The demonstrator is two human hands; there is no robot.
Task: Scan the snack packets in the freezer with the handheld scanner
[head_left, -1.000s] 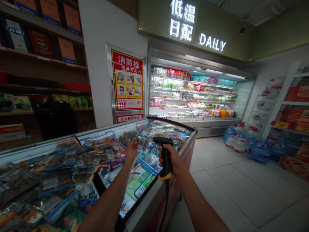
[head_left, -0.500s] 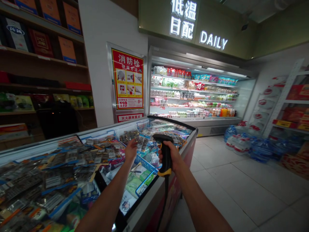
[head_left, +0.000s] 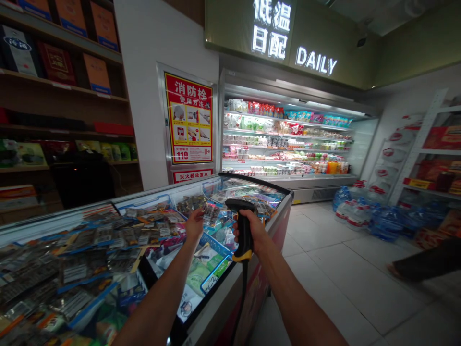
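My right hand (head_left: 248, 228) is wrapped round the grip of a black and yellow barcode scanner (head_left: 244, 235), its cord hanging down beside the freezer. The scanner's head points left and away, toward a small printed packet (head_left: 211, 214). A reddish glow lies on that packet. My left hand (head_left: 195, 225) pinches the packet's left edge, its fingertips partly hidden. Below both hands is the chest freezer (head_left: 288, 204), with many bagged goods (head_left: 86, 235) piled in it on the left. Green and white bags (head_left: 207, 264) lie in a blue basket (head_left: 221, 250) under my left forearm.
A lit open fridge (head_left: 288, 180) stands at the back. Water bottles (head_left: 389, 223) sit on the tiled floor (head_left: 334, 269) to the right, before a shelf rack. A person's leg (head_left: 428, 259) shows at the right edge. Wooden shelves (head_left: 82, 91) stand at left.
A reddish glow has appeared on the packet. A person's leg and foot have come into view at the right. Both hands stay nearly in place; the view has shifted slightly.
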